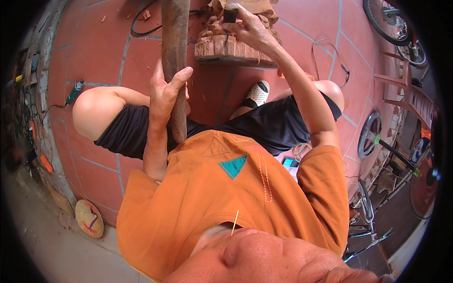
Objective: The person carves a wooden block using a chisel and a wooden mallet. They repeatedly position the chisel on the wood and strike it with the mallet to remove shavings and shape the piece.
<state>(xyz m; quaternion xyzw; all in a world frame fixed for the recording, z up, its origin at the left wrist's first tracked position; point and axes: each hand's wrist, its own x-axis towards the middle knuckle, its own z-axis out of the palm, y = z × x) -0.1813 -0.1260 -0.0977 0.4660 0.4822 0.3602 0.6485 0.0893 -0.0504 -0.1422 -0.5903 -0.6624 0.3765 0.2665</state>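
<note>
Left hand [166, 92]: fingers wrapped tight round a long brown wooden mallet [175, 56], held upright above the lap. Right hand [247, 28]: closed on a dark chisel handle [230, 13], set against the wood carving [233, 45]. Carving: pale reddish block, standing on the floor before the knees. Floor [99, 61]: red tiles with pale joints, wood chips scattered. Surroundings: green power tool [74, 91] near left wall, woven conical hat [89, 218], bicycle wheels [389, 21] at right
</note>
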